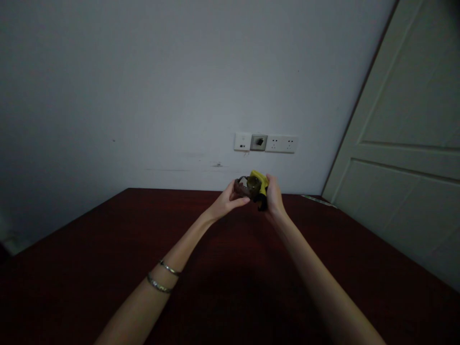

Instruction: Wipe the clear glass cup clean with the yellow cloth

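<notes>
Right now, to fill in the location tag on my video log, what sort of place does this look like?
Probably a plain indoor room, perhaps in a home or small office. It shows a dark red table, a row of white wall plates with power sockets and a network port, and a panelled cream door.

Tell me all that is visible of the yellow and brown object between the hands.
The yellow and brown object is held up between the left hand on its brown side and the right hand on its yellow side. A round, glossy dark part sits centrally, with black below the yellow. Its kind and material are unclear.
</notes>
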`<act>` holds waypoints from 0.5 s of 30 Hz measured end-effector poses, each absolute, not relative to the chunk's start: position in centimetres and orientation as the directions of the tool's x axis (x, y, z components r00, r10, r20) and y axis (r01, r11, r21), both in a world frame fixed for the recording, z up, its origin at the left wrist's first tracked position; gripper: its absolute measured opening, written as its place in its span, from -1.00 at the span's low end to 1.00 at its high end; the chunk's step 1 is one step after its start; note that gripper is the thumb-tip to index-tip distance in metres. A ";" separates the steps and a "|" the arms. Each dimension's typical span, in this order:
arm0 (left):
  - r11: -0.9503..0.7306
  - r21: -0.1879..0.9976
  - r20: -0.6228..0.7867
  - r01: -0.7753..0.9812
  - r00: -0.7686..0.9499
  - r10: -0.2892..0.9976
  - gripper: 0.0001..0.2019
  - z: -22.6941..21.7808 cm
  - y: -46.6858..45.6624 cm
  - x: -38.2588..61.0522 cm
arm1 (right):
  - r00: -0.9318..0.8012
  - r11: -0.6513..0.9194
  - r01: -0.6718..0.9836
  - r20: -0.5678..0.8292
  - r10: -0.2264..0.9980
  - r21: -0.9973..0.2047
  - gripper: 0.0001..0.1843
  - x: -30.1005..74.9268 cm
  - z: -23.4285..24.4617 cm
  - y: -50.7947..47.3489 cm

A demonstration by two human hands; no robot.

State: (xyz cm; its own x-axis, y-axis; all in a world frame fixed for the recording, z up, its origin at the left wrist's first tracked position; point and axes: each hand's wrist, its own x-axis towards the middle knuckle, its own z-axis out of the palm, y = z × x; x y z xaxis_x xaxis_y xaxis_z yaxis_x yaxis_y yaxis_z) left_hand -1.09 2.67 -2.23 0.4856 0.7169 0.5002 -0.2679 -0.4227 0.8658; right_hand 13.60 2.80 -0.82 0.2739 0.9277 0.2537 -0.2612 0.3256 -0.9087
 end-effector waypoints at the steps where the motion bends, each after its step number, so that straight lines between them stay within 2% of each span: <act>1: -0.426 0.860 0.510 -0.280 0.488 0.708 -0.44 -2.2 2.8 -1.1 | 0.291 0.301 -0.283 0.217 0.932 -0.911 -0.63 13.9 -0.6 2.7; 5: -0.470 0.842 0.539 -0.264 0.420 0.730 -0.34 -2.5 3.5 -1.1 | 0.284 0.238 -0.329 0.145 0.948 -0.914 -0.62 14.0 0.0 2.4; 8: -0.487 0.839 0.543 -0.243 0.433 0.719 -0.31 -2.7 3.6 -1.2 | 0.265 0.225 -0.322 0.140 0.954 -0.920 -0.63 13.6 -0.3 2.4; 11: -0.475 0.848 0.526 -0.234 0.477 0.704 -0.32 -3.0 3.6 -1.0 | 0.254 0.243 -0.285 0.171 0.952 -0.927 -0.64 13.2 -0.8 2.8; 15: -0.532 0.827 0.557 -0.182 0.389 0.733 -0.32 -3.4 4.0 -0.8 | 0.196 0.320 -0.186 0.285 0.939 -0.929 -0.63 13.0 -1.2 3.1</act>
State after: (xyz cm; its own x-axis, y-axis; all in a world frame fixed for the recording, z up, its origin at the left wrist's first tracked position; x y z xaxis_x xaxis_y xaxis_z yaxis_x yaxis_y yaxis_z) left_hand -0.80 4.00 -3.42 0.3891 0.7333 0.5575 -0.1818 -0.5322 0.8269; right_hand 12.96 3.11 -1.15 0.1956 0.9385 0.2845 -0.1856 0.3203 -0.9289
